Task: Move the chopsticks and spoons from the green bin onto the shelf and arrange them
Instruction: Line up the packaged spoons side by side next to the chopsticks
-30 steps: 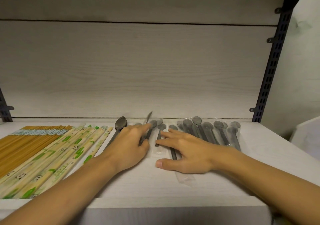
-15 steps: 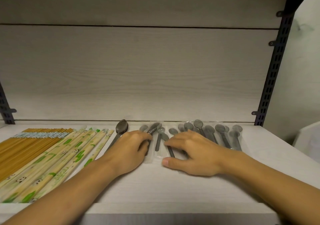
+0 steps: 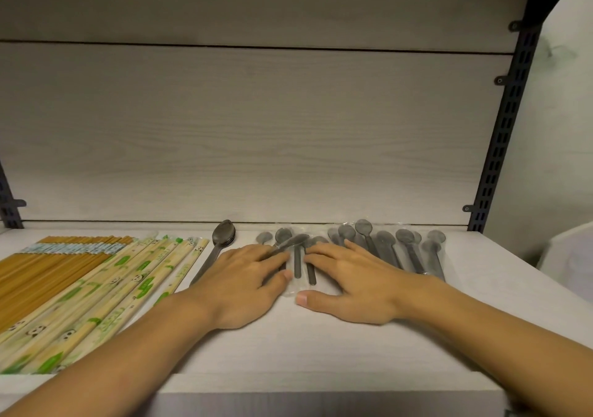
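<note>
My left hand (image 3: 244, 283) lies on the white shelf (image 3: 321, 346), fingers flat over wrapped grey plastic spoons (image 3: 300, 262); a shiny spoon bowl (image 3: 293, 241) pokes out past its fingertips. My right hand (image 3: 356, 283) lies flat beside it, fingers spread on the same wrappers, thumb stretched left. More wrapped grey spoons (image 3: 407, 250) fan out to the right. A bare metal spoon (image 3: 219, 245) lies left of my left hand. Panda-print wrapped chopsticks (image 3: 106, 291) and brown chopsticks (image 3: 48, 262) fill the left side. The green bin is out of view.
The shelf's pale wooden back panel (image 3: 256, 134) rises close behind the spoons. A dark slotted upright (image 3: 500, 128) stands at the right end, another (image 3: 9, 205) at the left. A white object (image 3: 571, 250) sits beyond the right edge.
My left hand lowered the raised spoon handle and flattened onto the wrapped spoons. My right hand slid slightly left along the wrappers. The view tilted a little.
</note>
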